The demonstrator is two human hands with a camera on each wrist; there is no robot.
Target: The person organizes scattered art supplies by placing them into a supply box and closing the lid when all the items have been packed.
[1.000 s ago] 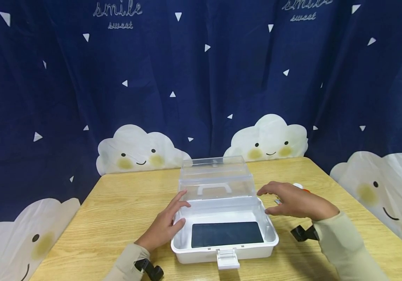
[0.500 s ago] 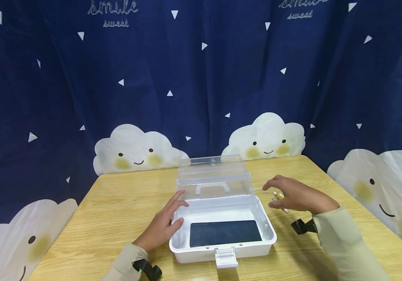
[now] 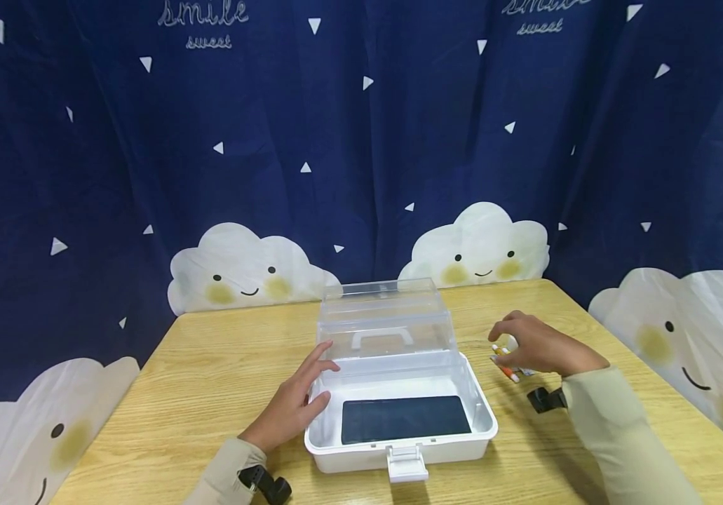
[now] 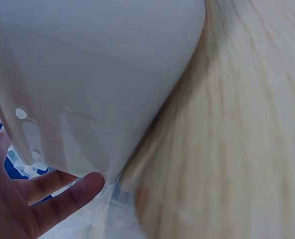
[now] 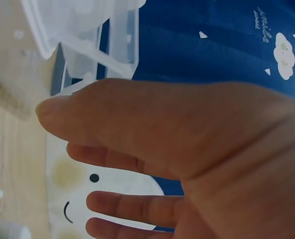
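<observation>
A white plastic box [image 3: 339, 459] stands on the table with its clear lid [image 3: 386, 315] swung back. A dark flat rectangular panel [image 3: 405, 419] lies on its floor. My left hand [image 3: 292, 407] rests at the box's left rim, fingers fairly straight; in the left wrist view its fingertips [image 4: 90, 186] touch the outer wall. To the right of the box, my right hand [image 3: 541, 344] hovers with thumb and fingers apart over several small orange, yellow and white sticks [image 3: 508, 372]. The palm partly hides them. Nothing shows between its fingers in the right wrist view.
The wooden table [image 3: 222, 379] ends at a dark blue curtain [image 3: 273, 140] printed with clouds. A white latch [image 3: 407, 463] hangs open at the box's front. A white round-ended item [image 5: 15, 230] lies beside the small sticks.
My right hand has moved rightward, away from the box's right rim to above the small sticks, which now show more. My left hand has stayed at the box's left rim.
</observation>
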